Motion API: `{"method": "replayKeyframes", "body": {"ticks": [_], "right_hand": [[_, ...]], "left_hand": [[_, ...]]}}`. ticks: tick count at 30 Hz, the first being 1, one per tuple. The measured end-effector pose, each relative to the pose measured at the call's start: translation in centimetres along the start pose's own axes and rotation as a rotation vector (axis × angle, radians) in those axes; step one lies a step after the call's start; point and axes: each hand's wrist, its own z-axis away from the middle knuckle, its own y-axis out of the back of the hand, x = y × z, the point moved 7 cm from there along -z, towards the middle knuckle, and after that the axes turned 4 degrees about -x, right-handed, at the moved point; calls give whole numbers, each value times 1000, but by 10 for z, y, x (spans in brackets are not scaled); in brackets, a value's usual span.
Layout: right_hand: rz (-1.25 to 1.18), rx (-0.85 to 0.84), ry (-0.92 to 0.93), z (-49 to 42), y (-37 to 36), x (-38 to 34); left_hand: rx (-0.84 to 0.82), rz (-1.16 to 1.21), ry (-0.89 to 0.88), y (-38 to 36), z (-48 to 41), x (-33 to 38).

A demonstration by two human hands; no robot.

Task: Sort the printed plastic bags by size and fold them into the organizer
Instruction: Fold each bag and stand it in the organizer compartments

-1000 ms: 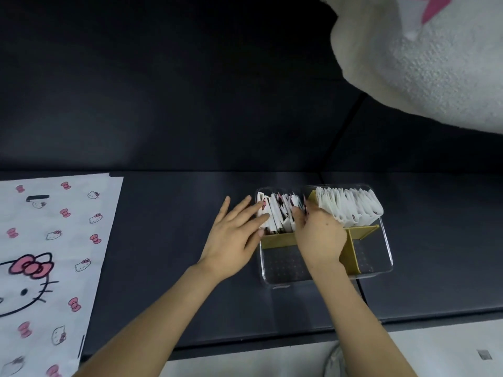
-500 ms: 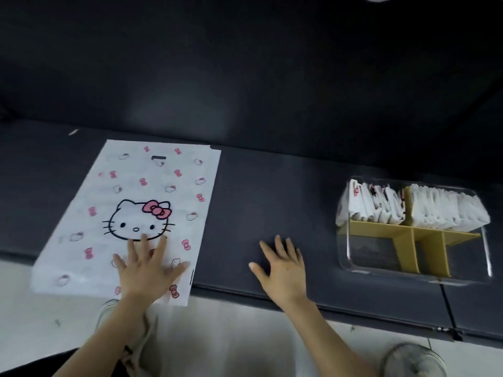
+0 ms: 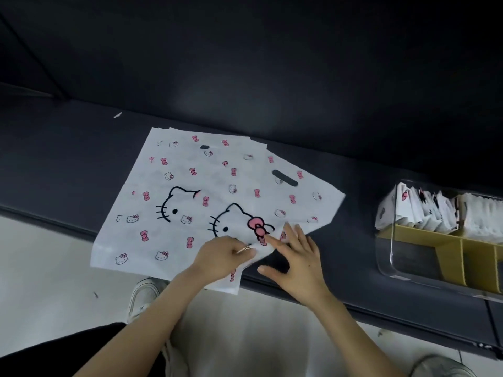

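Printed bags (image 3: 130,235) lie stacked on the dark counter (image 3: 68,159); I see the left hand (image 3: 223,257) pinching the skewed top bag (image 3: 258,191) at its near corner, right hand (image 3: 296,257) spread, fingertips on it.

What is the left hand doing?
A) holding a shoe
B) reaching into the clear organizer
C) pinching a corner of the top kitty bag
C: the left hand pinches the near corner of the top kitty bag, and the organizer sits untouched off to the right.
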Motion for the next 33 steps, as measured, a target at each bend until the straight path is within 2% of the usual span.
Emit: {"method": "replayKeyframes", "body": {"ticks": [4, 8, 11, 15, 19, 20, 22, 23, 24, 26, 29, 33], "right_hand": [[-31, 186, -29, 0, 23, 11], [-505, -32, -298, 5, 24, 44], [-839, 43, -424, 17, 38, 68], [-1105, 107, -592, 31, 48, 89], [-1342, 225, -711, 46, 53, 113], [-1410, 253, -721, 49, 54, 115], [-1443, 294, -756, 54, 55, 119], [-1414, 316, -794, 56, 53, 120], [-1374, 343, -846, 60, 52, 119], [-1285, 404, -945, 68, 46, 122], [-1205, 467, -972, 82, 40, 127], [-1013, 298, -903, 77, 32, 118]], "left_hand": [[-94, 119, -62, 8, 4, 10], [-130, 473, -8, 37, 22, -4], [-97, 590, 7, 57, 28, -24], [-46, 733, -41, 63, 26, -45], [66, 1097, -35, 66, 21, -58], [49, 1100, -66, 65, 19, -56], [-62, 908, -126, 53, 20, -38], [-52, 812, -112, 46, 18, -32], [9, 766, -76, 39, 16, -27], [239, 723, 28, 33, 10, -27], [462, 662, 41, 31, 12, -21], [635, 543, -5, 51, 36, -22]]}}
